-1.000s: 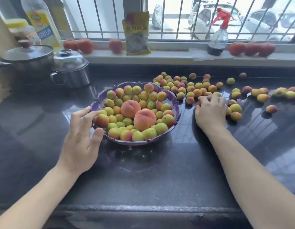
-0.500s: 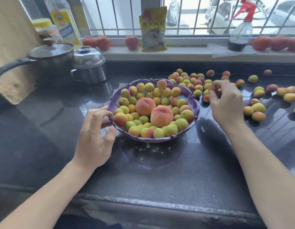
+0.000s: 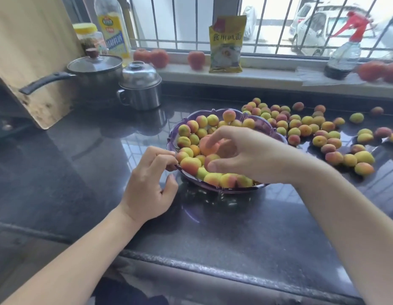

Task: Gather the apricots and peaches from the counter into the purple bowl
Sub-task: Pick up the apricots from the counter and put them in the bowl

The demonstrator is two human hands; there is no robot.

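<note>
Left hand [image 3: 147, 183]: palm down, fingers curled, fingertips pinching at a rim.
Right hand [image 3: 241, 155]: raised, reaching leftward, fingers spread and loosely bent.
Forearms: both bare, stretched forward.

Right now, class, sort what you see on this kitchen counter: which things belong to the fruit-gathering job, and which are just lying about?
Belong to the job:
purple bowl
apricots on the counter
left hand at the bowl's rim
right hand over the bowl

Just lying about:
saucepan
steel pot
spray bottle
yellow packet
oil bottle
</note>
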